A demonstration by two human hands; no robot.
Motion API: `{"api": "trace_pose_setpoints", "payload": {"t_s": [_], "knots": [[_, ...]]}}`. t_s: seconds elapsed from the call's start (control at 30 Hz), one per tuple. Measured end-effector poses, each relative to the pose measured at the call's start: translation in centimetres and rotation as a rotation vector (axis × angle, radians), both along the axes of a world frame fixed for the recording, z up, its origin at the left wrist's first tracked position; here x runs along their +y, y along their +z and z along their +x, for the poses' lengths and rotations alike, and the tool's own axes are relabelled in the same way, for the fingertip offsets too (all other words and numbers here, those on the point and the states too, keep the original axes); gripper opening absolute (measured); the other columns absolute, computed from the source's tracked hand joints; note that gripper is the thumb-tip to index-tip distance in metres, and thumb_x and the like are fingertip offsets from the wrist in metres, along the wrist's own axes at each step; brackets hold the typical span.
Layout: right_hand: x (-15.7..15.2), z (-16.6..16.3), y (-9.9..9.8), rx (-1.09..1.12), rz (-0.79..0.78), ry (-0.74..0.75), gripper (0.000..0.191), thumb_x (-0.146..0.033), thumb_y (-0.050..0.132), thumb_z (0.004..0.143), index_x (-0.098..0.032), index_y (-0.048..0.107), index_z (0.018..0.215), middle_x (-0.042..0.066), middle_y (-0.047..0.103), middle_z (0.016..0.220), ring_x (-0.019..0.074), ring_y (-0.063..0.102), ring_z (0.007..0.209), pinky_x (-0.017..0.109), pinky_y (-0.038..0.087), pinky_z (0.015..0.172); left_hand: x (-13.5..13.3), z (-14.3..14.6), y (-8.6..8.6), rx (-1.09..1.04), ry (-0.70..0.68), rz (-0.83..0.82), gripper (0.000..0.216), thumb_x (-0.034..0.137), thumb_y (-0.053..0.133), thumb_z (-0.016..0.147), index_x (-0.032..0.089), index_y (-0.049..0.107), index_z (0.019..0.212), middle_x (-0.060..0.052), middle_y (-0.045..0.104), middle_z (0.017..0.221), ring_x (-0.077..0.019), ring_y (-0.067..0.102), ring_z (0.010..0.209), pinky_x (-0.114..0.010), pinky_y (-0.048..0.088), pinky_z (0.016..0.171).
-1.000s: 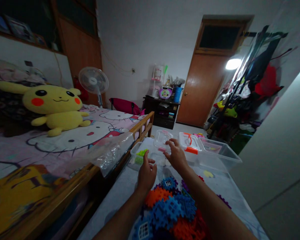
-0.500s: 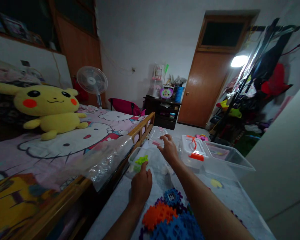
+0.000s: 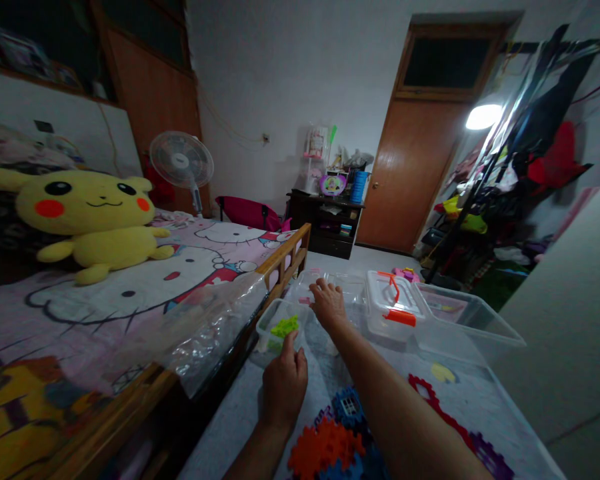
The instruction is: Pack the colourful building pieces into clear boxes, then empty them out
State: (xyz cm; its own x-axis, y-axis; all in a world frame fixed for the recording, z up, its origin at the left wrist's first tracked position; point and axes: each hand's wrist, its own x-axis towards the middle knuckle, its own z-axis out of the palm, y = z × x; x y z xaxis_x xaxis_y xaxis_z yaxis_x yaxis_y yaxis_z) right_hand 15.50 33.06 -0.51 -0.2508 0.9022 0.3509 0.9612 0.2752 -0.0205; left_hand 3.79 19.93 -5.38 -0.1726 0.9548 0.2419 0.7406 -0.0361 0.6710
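My left hand (image 3: 284, 380) is at the near side of a small clear plastic box (image 3: 263, 325), its index finger and thumb against the wall and the other fingers curled. Lime-green interlocking pieces (image 3: 285, 326) lie inside that box. Farther back, my right hand (image 3: 329, 303) reaches over a clear plastic lid or shallow tray (image 3: 303, 283), fingers spread and bent downward; whether they touch it I cannot tell. Below my forearms lie orange gear-shaped blocks (image 3: 325, 447) and blue ones (image 3: 349, 405). Right of my right forearm are a red chain of pieces (image 3: 437, 403) and purple gear pieces (image 3: 490, 457).
A lidded clear box with orange latches (image 3: 391, 303) stands right of my right hand, beside a larger open clear bin (image 3: 473, 327). Along the left runs a wooden bed rail (image 3: 280, 263) with crumpled plastic film (image 3: 220, 320). A yellow plush toy (image 3: 100, 227) sits on the bed.
My right hand has shifted slightly left and lower, and the clear lid near it now looks flatter. My left hand stays at the small box. More red and purple pieces show at right.
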Motion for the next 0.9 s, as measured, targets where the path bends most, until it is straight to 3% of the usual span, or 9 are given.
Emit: {"api": "trace_pose_setpoints", "payload": {"t_s": [0.43, 0.57, 0.77, 0.9], "knots": [[0.7, 1.1, -1.2, -0.025, -0.009, -0.128, 0.025, -0.024, 0.055, 0.09, -0.027, 0.062, 0.114, 0.009, 0.056, 0.125, 0.0274, 0.044, 0.112, 0.04, 0.029, 0.088, -0.2, 0.2, 0.2, 0.029, -0.027, -0.047, 0.042, 0.02, 0.044, 0.092, 0.018, 0.05, 0.133, -0.007, 0.075, 0.089, -0.0212, 0.071, 0.078, -0.027, 0.045, 0.069], [0.7, 0.8, -1.2, -0.016, -0.009, -0.132, 0.024, -0.025, 0.058, 0.088, -0.025, 0.062, 0.112, 0.009, 0.058, 0.12, 0.0281, 0.044, 0.111, 0.04, 0.028, 0.09, 0.1, 0.0, 0.1, 0.015, -0.021, -0.038, 0.039, 0.023, 0.04, 0.094, 0.017, 0.051, 0.131, -0.009, 0.074, 0.092, -0.0211, 0.071, 0.08, -0.028, 0.047, 0.072], [0.6, 0.6, -0.9, -0.008, -0.014, -0.111, 0.019, -0.027, 0.059, 0.088, -0.023, 0.064, 0.106, 0.009, 0.059, 0.118, 0.0279, 0.044, 0.112, 0.04, 0.028, 0.091, 0.6, -0.2, 0.0, -0.097, -0.059, -0.039, 0.037, 0.025, 0.034, 0.097, 0.018, 0.053, 0.129, -0.003, 0.073, 0.077, -0.0176, 0.071, 0.073, -0.025, 0.049, 0.067], [0.8, 0.5, -0.8, 0.011, -0.014, -0.108, 0.017, -0.026, 0.058, 0.088, -0.023, 0.065, 0.104, 0.009, 0.06, 0.115, 0.028, 0.045, 0.11, 0.04, 0.03, 0.089, 0.6, -0.1, -0.2, -0.088, -0.082, -0.017, 0.037, 0.026, 0.035, 0.097, 0.018, 0.053, 0.129, -0.004, 0.075, 0.083, -0.0176, 0.072, 0.074, -0.025, 0.051, 0.067]]}}
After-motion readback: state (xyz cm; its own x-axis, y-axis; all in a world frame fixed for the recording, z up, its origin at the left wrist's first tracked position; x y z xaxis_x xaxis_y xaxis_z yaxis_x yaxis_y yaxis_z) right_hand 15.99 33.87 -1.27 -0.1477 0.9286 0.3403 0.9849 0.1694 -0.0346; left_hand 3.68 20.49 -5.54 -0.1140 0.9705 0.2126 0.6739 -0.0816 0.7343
